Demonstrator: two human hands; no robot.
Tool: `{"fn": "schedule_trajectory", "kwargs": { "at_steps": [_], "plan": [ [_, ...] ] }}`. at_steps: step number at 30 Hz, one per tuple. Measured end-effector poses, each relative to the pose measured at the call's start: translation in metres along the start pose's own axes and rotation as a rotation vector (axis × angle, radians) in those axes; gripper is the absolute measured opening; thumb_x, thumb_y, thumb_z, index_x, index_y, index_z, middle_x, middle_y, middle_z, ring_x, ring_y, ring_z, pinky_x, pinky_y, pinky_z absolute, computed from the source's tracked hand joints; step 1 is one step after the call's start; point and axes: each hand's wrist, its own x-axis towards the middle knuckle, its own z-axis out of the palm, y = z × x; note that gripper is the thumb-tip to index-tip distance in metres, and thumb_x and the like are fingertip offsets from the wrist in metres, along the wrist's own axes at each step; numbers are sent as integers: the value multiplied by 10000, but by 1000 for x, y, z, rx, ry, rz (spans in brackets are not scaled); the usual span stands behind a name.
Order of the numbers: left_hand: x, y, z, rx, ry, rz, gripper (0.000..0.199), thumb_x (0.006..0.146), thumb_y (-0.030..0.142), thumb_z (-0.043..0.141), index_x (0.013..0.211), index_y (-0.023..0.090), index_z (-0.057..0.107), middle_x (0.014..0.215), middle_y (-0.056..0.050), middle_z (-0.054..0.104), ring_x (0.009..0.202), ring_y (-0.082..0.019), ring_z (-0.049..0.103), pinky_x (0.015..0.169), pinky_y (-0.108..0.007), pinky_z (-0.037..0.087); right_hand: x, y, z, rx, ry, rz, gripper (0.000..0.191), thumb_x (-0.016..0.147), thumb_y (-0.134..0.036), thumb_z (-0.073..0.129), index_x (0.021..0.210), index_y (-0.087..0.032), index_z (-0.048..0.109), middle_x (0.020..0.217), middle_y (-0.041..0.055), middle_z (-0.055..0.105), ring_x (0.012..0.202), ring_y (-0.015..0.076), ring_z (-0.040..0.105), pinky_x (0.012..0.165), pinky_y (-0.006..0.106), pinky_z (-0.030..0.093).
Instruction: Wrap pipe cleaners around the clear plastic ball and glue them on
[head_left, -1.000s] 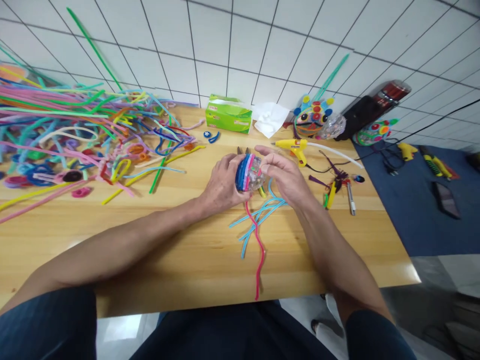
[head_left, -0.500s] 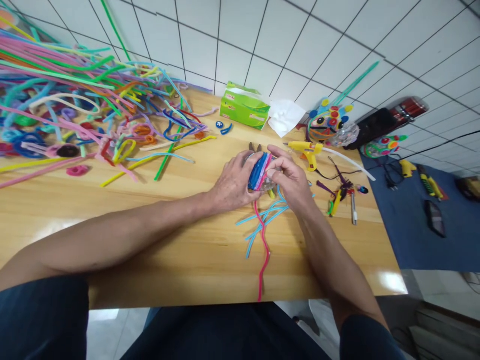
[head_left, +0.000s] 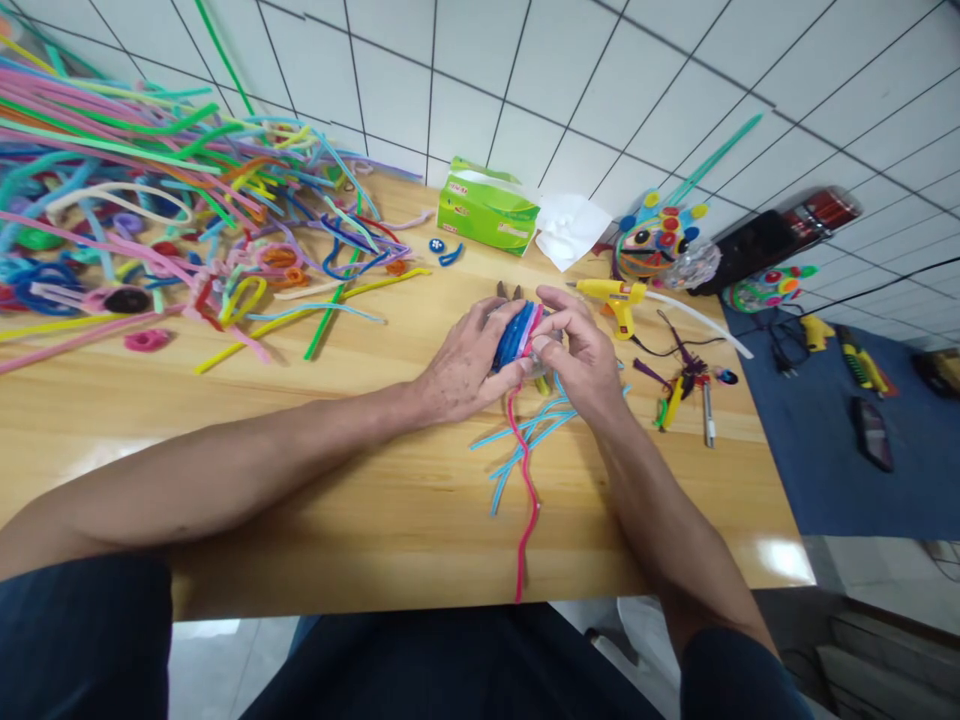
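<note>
Between my hands is a small see-through object wrapped in blue, purple and pink pipe cleaners [head_left: 511, 337]; it looks like a clear plastic bottle, partly hidden by my fingers. My left hand [head_left: 469, 358] grips its left side, thumb along the near edge. My right hand [head_left: 576, 350] has thumb and index finger pinched at the pink band on its right side, apparently on the pink pipe cleaner. A loose red-pink pipe cleaner [head_left: 527, 470] trails from below the object toward me. Light blue pipe cleaners [head_left: 517, 450] lie crossed beneath. Dark plier tips [head_left: 510, 291] show just beyond.
A big heap of coloured pipe cleaners [head_left: 150, 210] covers the left. A green tissue pack [head_left: 487, 208] stands at the tiled wall. To the right are a yellow glue gun [head_left: 616, 300], decorated bottles [head_left: 652, 240], a pen [head_left: 708, 414] and a dark blue mat [head_left: 817, 440].
My left thumb has moved up and right along the near edge of the wrapped object, toward my right fingertips. My right hand keeps its pinch almost in place.
</note>
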Motion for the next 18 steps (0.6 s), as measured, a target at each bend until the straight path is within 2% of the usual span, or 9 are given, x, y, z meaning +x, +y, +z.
{"fn": "schedule_trajectory", "kwargs": {
  "at_steps": [5, 7, 9, 11, 13, 15, 18],
  "plan": [
    [1, -2, 3, 14, 16, -23, 851, 978, 522, 767, 1678, 224, 387, 1646, -235, 492, 1588, -419, 493, 1339, -655, 444, 10, 8, -18, 131, 2, 78, 100, 840, -342, 753, 776, -279, 710, 1448, 17, 770, 1509, 332, 597, 1279, 542, 450],
    [1, -3, 4, 17, 16, -24, 932, 921, 504, 839, 1680, 216, 382, 1645, -242, 484, 1585, -429, 503, 1347, -652, 442, 16, 18, -25, 162, 43, 108, 88, 806, -341, 751, 759, -280, 709, 1301, 24, 808, 1387, 311, 663, 1241, 505, 472],
    [1, -4, 5, 18, 14, -18, 978, 885, 461, 882, 1684, 220, 373, 1647, -240, 480, 1583, -431, 510, 1354, -649, 440, 22, 30, -30, 152, 104, 168, 68, 759, -337, 744, 734, -281, 714, 1070, 28, 806, 1156, 272, 709, 1132, 453, 518],
    [0, -5, 5, 18, 13, -9, 1001, 868, 417, 901, 1690, 242, 357, 1651, -225, 479, 1589, -428, 507, 1358, -653, 438, 26, 43, -34, 123, 143, 247, 63, 719, -341, 725, 712, -279, 716, 860, 15, 740, 909, 226, 664, 952, 403, 541],
    [0, -7, 4, 21, 13, 4, 1016, 863, 389, 907, 1696, 258, 340, 1659, -216, 471, 1599, -425, 495, 1356, -660, 441, 28, 55, -37, 105, 139, 324, 74, 699, -345, 708, 698, -271, 713, 742, -3, 674, 749, 187, 579, 783, 361, 505],
    [-1, -9, 4, 31, 12, 18, 1022, 864, 382, 909, 1698, 262, 331, 1663, -216, 463, 1602, -425, 487, 1349, -669, 447, 29, 62, -40, 79, 132, 370, 69, 686, -334, 707, 689, -265, 699, 683, -20, 644, 676, 163, 530, 677, 329, 446],
    [-1, -13, 5, 48, 22, 45, 1008, 874, 386, 905, 1695, 257, 335, 1649, -212, 471, 1584, -419, 501, 1337, -669, 461, 30, 66, -46, 0, 152, 373, 87, 656, -288, 743, 708, -265, 677, 655, -44, 645, 655, 155, 542, 644, 309, 425]
  ]
}}
